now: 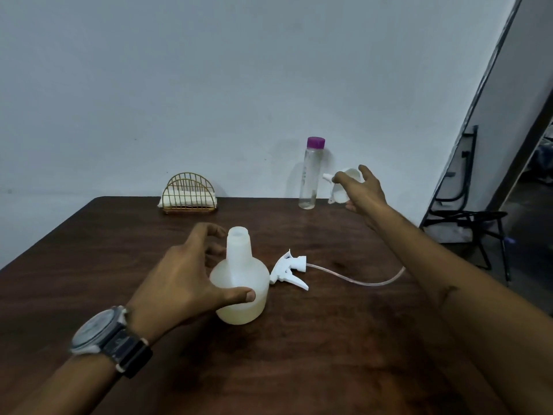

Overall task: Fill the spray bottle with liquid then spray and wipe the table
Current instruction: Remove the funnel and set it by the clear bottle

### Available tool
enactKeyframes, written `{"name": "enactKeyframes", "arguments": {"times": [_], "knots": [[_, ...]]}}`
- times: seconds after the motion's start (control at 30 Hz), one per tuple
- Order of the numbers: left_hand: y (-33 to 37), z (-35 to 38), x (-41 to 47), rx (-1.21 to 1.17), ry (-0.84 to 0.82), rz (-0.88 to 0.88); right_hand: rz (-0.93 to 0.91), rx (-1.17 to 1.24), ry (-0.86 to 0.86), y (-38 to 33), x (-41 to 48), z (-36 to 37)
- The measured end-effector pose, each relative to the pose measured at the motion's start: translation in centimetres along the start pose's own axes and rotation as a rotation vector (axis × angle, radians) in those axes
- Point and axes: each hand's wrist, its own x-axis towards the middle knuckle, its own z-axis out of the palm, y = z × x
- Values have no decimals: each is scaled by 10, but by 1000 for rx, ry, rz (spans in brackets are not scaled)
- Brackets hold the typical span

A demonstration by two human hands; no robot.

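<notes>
Dark brown wood grain covers the desk (329, 339), which is pushed against a pale blue-grey wall (209, 85). At the back edge stand a gold wire napkin holder (189, 191) with white napkins and, to the right, a clear bottle (309, 181) with a purple cap. A black folding frame (466, 217) stands beyond the desk's right corner, by a doorway.

Reaching in from the lower left, the left hand (179, 277), with a wristwatch (101, 330) on its wrist, has its grip clasped around the spray bottle (239, 274): the thumb presses the front of the body and the fingers arch behind, near the neck. The spray bottle stands upright near the middle of the desk, its neck open and pale yellowish liquid in its lower part.

Stretched far forward, the right hand (365, 193) has its grip around a white funnel (347, 181), just beside the clear bottle and well apart from the spray bottle.

Just right of the spray bottle, the white trigger head (290, 271) lies on the desk, its clear tube (359, 283) curving toward the right forearm.
</notes>
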Motion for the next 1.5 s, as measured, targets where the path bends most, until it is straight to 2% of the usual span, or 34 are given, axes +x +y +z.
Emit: {"name": "enactKeyframes", "arguments": {"times": [0.13, 0.37, 0.43, 0.5, 0.6, 0.67, 0.83, 1.1, 1.37, 1.5], "knots": [[-8, 0, 7, -43, -36, 36, 39, -22, 114, 19, 26, 28], [-43, -29, 39, -435, -255, 45, 91, -119, 193, 50, 53, 54], [-54, -40, 53, -464, -259, 51, 95, -169, 217, 58, 60, 59], [-66, -43, 72, -481, -182, 41, 109, -206, 229, 64, 65, 63], [-78, -31, 97, -386, -24, -11, 130, -276, 238, 69, 72, 70], [-83, -16, 109, -262, 15, -21, 130, -329, 242, 72, 77, 75], [-87, 24, 130, 15, 48, 115, 129, -435, 217, 79, 90, 87], [-91, 47, 149, -33, -33, 102, 90, -592, 162, 91, 100, 92], [-99, 49, 141, -48, -33, 84, 83, -644, 96, 92, 98, 86], [-97, 39, 131, -51, -12, 81, 113, -594, 78, 83, 88, 82]]}}
